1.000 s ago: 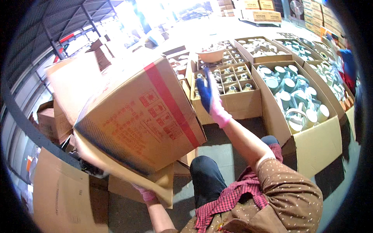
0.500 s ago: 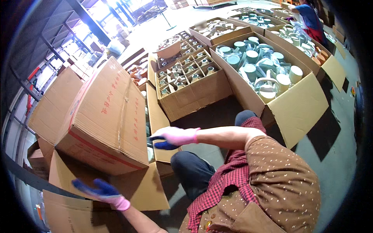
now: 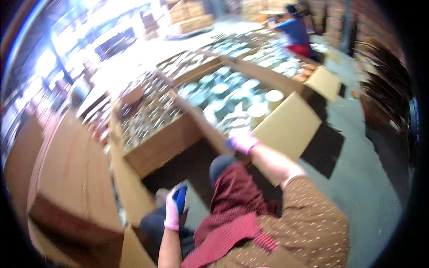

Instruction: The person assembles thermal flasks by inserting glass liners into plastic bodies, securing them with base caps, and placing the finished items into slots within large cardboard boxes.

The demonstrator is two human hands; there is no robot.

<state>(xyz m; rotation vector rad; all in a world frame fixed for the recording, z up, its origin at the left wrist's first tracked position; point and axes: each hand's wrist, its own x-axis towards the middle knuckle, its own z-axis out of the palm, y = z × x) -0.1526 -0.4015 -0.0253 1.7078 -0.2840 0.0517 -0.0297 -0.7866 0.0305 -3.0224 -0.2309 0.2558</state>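
Observation:
My right hand (image 3: pixel 243 141), in a pink and blue glove, reaches to the near corner of a large carton (image 3: pixel 201 118) filled with pale green and cream round lidded pieces (image 3: pixel 258 111), some seemingly in clear wrap. Its fingertips are smeared and partly hidden, so any hold on a piece is unclear. Lower down, my left hand (image 3: pixel 175 203), gloved alike, is raised above my knee with its blue side turned right. Blur hides whether its fingers are bent round anything. A pale patch beside it cannot be made out.
At left a big closed carton (image 3: pixel 76 169) sits tilted on an open one. A divided carton of glass bottles (image 3: pixel 156 145) stands ahead. Another person (image 3: pixel 293 31) in blue and red works at the far right. Flattened cardboard (image 3: pixel 384 85) is stacked at the right edge.
The view has swung to the right. My right hand has moved from beside the left cartons to the lidded-pieces carton. My left hand has come away from the tilted carton toward my knee.

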